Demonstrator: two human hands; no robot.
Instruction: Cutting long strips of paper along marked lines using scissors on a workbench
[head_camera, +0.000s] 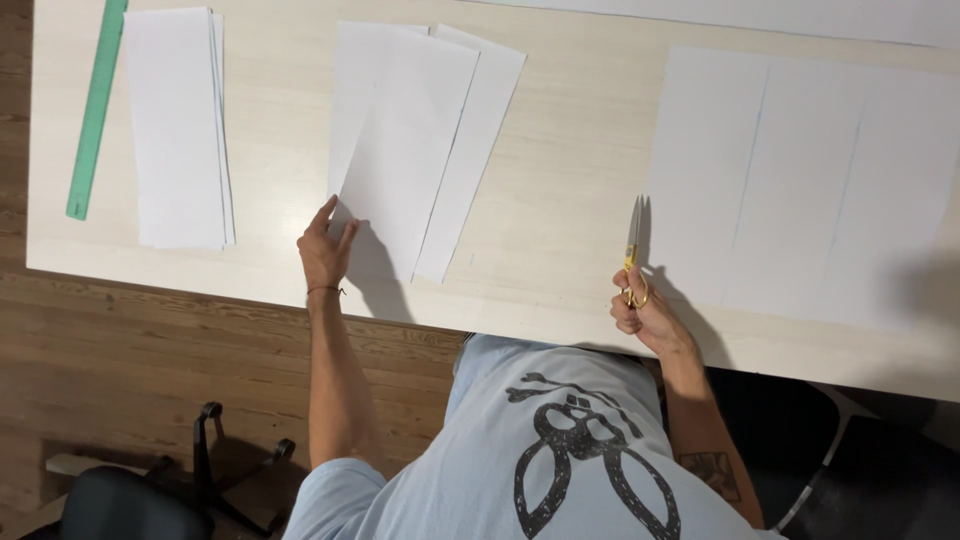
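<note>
My left hand (326, 250) pinches the near corner of a long white paper strip (405, 150), lifted a little off the pale wooden table (560, 190). Two more strips lie fanned under it. My right hand (640, 310) grips yellow-handled scissors (634, 240), blades closed and pointing away from me, just left of a large white sheet (800, 190) marked with faint lengthwise lines.
A neat stack of white strips (178, 125) lies at the far left, with a green ruler (96, 105) beside it along the table's edge. Another white sheet (780, 15) runs along the far side. A black office chair (130, 500) stands on the wooden floor at lower left.
</note>
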